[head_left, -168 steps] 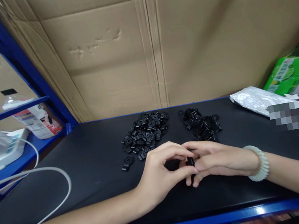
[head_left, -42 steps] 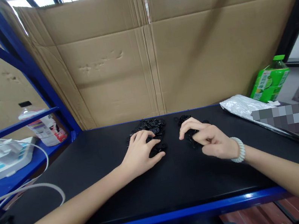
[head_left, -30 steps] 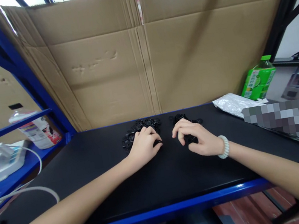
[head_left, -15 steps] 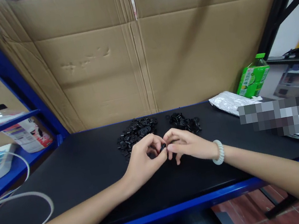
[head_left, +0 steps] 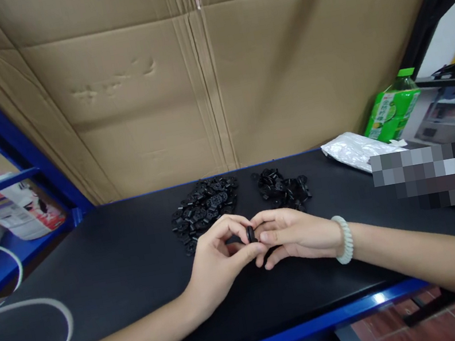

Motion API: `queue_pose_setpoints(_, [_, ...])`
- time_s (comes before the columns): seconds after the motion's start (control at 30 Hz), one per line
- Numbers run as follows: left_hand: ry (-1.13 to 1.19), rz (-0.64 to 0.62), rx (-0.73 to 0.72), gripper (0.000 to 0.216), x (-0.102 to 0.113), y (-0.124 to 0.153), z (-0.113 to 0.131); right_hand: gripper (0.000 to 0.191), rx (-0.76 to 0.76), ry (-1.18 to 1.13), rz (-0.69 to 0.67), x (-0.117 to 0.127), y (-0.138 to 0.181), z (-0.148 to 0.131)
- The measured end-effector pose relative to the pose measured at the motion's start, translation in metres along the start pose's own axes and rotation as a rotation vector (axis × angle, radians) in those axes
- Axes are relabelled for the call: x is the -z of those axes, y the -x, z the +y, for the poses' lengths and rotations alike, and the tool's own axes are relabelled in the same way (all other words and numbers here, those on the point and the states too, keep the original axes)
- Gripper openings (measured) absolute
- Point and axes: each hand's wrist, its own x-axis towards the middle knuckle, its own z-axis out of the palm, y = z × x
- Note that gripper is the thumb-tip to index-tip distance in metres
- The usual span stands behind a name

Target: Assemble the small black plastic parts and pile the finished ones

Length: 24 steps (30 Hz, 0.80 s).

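A small round black plastic part (head_left: 251, 234) is held on edge between my two hands, above the black tabletop (head_left: 141, 278). My left hand (head_left: 224, 252) pinches it with thumb and forefinger from the left. From the right, the fingertips of my right hand (head_left: 288, 234), which has a pale coiled band at the wrist, close on the same part. Just beyond my left hand lies a wide pile of black plastic parts (head_left: 207, 206), some with holes in them. A smaller heap of black parts (head_left: 283, 187) sits behind my right hand.
Silvery plastic bags (head_left: 350, 150) lie at the right, partly blurred out, with a green-labelled bottle (head_left: 393, 105) behind them. Cardboard (head_left: 134, 110) walls off the back. At left are a blue shelf frame (head_left: 52, 194), a large bottle (head_left: 19, 205) and a white cable (head_left: 67, 319).
My hands sit slightly lower in view, and the black part between them now shows upright on its edge. The whole view has shifted a little with the head.
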Motion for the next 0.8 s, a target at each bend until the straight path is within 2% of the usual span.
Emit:
queue_pose_setpoints(0.1, [-0.019,-0.026,-0.008,0.009,-0.0016,0.001,0.001,0.027,0.003,-0.024,0.057,0.0015,-0.0018,0.0021])
queue_pose_setpoints(0.23, [0.008,-0.001,-0.014,0.005,-0.0028,0.0021,0.0024,0.026,-0.001,-0.032,0.069,0.0027,-0.0014,0.0024])
queue_pose_setpoints(0.4, [0.037,0.058,-0.01,0.016,-0.0042,0.0034,0.0037,0.025,-0.023,-0.038,0.06,0.0031,0.0007,0.002])
queue_pose_setpoints(0.63, [0.064,0.031,-0.03,0.023,-0.0047,0.0055,-0.0002,0.025,-0.039,-0.035,0.061,0.0004,0.0016,0.0001])
queue_pose_setpoints(0.8, [-0.029,0.014,-0.058,0.02,-0.0039,0.0058,0.002,0.018,-0.041,-0.031,-0.01,-0.0036,0.0036,-0.003])
